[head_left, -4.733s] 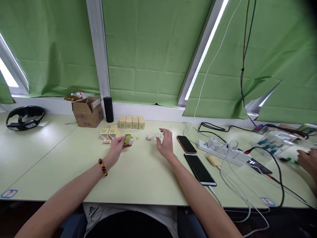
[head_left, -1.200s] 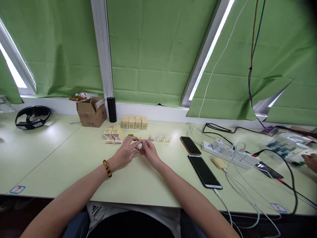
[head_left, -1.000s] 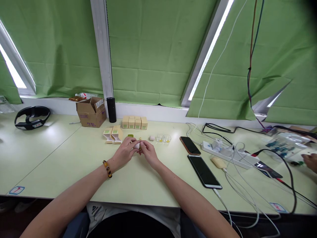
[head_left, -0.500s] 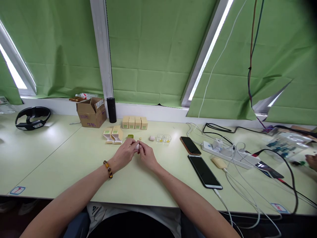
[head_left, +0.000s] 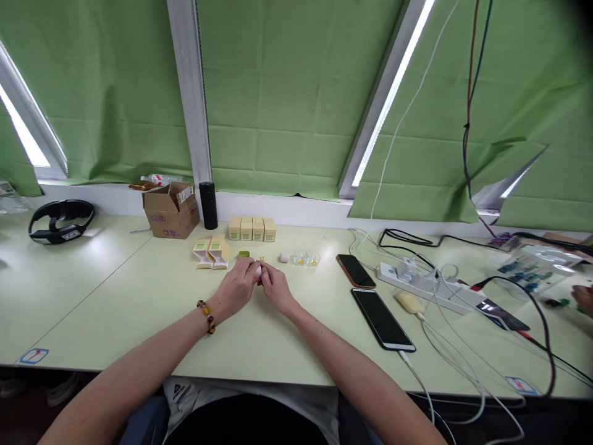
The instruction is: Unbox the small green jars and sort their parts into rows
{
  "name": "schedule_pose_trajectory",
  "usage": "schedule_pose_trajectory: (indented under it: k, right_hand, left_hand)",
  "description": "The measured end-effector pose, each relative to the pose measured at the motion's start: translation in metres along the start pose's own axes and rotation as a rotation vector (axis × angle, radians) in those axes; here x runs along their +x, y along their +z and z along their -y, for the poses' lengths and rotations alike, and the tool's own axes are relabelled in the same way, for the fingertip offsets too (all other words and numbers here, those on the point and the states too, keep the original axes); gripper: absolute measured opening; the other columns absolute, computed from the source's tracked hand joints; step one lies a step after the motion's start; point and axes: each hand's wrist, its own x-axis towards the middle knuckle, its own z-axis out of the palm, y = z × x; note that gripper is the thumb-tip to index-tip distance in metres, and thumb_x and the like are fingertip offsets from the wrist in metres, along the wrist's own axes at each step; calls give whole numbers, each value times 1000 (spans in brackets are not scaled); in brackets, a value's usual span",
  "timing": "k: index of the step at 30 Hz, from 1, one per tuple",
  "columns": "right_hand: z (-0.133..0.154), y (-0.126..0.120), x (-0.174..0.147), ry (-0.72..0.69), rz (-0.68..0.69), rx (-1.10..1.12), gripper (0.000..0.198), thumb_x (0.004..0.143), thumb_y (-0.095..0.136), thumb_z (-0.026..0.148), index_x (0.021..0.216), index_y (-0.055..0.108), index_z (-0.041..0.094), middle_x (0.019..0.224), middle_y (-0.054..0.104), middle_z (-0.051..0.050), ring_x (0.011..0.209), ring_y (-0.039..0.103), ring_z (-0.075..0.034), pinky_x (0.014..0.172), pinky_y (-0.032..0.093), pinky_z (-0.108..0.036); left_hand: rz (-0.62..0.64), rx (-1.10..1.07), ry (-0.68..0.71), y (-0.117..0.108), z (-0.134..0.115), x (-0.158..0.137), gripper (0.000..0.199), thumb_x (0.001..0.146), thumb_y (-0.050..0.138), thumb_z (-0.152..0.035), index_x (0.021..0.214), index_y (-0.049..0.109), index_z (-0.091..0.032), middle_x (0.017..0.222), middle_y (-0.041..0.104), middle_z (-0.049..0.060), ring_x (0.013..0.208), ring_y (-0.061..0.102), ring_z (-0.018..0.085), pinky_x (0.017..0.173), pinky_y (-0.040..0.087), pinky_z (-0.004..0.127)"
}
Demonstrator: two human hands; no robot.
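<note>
Over the middle of the table, my left hand (head_left: 235, 285) and my right hand (head_left: 277, 288) meet fingertip to fingertip. Both are closed around a small pale pinkish-white object (head_left: 258, 271), mostly hidden by the fingers. Just beyond lie a green piece (head_left: 243, 254) and a tiny yellowish piece (head_left: 262, 259). To the right sits a small pale pink piece (head_left: 284, 258), beside a clear plastic tray (head_left: 306, 258) with yellow bits in it. Two opened cardboard boxes (head_left: 212, 253) stand left of the green piece. Behind them is a row of several closed small boxes (head_left: 252, 229).
At the back left are a brown carton (head_left: 171, 211), a black cylinder (head_left: 208, 206) and a black headset (head_left: 62, 221). Two phones (head_left: 382, 319), a white power strip (head_left: 426, 288) and tangled cables occupy the right. Another person's hand (head_left: 582, 299) shows at the right edge.
My hands have turned slightly around the small pale object, and the left wrist has shifted a little to the right. The things on the table look unmoved.
</note>
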Motion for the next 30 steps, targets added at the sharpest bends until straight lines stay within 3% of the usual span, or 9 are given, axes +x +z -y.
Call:
schedule_pose_trajectory:
  k: [3,9,15,18,23,26,30]
  right_hand:
    - [1,-4,1,5,-2,31,43,106,41,41,127,70,19,86,69,-4,70,60,-16,70,52,-30]
    - [2,-15,0,-96,25,40,44,96,65,43,134,67,21,122,69,-11,79,59,-16,73,52,-32]
    - [-7,-16,4,-117,15,-10,47,86,76,34,131,68,24,117,71,-7,75,56,-15,72,50,-32]
    - [-8,-13,5,-119,3,-30,43,87,73,33,129,68,24,116,71,-8,78,57,-16,72,50,-33]
    - [-7,-17,6,-67,-53,40,42,90,68,37,129,65,22,119,71,-10,93,64,-20,75,53,-32]
    - [-10,-27,9,-12,-131,47,42,88,69,40,126,66,21,115,72,-9,98,65,-21,79,54,-33]
    - [-21,-30,11,67,-160,63,48,86,71,45,126,67,20,113,73,-10,95,65,-21,73,54,-31]
  left_hand:
    - [-28,-28,-13,1,4,-1,31,105,43,-18,134,53,-17,122,58,16,117,56,30,97,57,49]
    - [-52,-249,-79,-1,15,-4,32,104,48,-21,136,53,-20,129,57,15,124,57,29,106,53,50]
    - [-40,-385,-144,-2,19,0,25,103,51,-23,127,57,-21,123,60,13,117,60,26,102,53,46]
    - [-62,-429,-177,-1,17,2,21,104,51,-26,123,58,-21,119,61,12,109,61,24,95,55,42]
    - [-238,-565,-361,-4,21,7,23,104,54,-38,117,62,-21,118,63,12,111,62,24,93,56,39]
    - [-373,-801,-582,-11,32,12,32,98,65,-45,118,65,-19,118,66,11,108,65,24,98,56,42]
    - [-323,-1458,-767,-16,39,17,33,95,71,-41,117,69,-15,111,71,11,102,70,24,101,56,47]
